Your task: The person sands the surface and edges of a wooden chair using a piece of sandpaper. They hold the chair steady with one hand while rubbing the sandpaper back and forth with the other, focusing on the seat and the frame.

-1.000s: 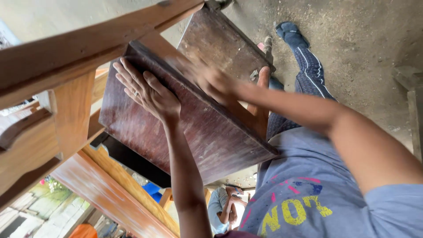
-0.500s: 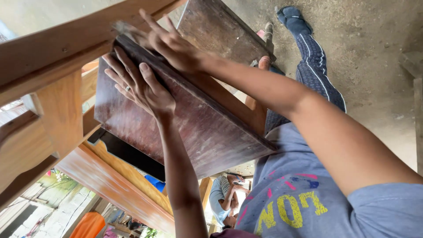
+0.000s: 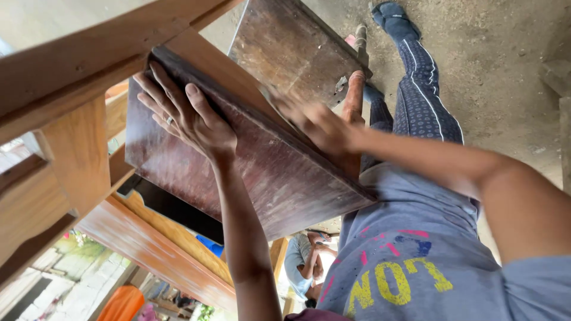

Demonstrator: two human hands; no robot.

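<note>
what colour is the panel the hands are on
Dark reddish-brown, worn and scuffed, on the panel; the head view shows it, under the left hand and right hand.

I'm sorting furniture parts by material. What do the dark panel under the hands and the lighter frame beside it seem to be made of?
The dark panel looks like wood under a worn reddish-brown varnish: grain streaks and scuffed, dull patches show. The lighter frame looks like bare or lightly finished wood, pale orange-tan with visible grain. The left hand lies flat on the panel; the right hand is blurred.

Pale wooden frame (image 3: 77, 148) crowds the dark board (image 3: 273, 178).
</note>
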